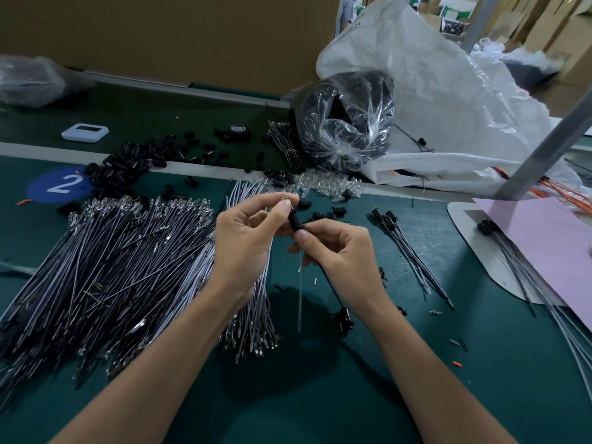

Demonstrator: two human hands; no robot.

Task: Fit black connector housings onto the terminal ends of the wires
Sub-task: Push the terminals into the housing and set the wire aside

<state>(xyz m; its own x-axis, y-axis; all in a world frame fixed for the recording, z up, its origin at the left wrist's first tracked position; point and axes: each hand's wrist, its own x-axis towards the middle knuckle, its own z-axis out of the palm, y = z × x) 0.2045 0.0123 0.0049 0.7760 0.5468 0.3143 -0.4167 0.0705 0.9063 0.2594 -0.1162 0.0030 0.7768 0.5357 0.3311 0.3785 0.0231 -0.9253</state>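
Note:
My left hand and my right hand meet above the green mat. Between their fingertips is a small black connector housing; my left thumb and fingers pinch its upper end. My right hand pinches the wires just below it: a grey wire hangs straight down, and a black wire runs down-right to another black housing. A big fan of grey and black wires with metal terminals lies to the left. Loose black housings are heaped at the back left.
Several finished wires with housings lie to the right, beside a pink sheet. A clear bag of black parts and a white sack stand behind. Clear plastic pieces, a tape roll and a white device sit at the back.

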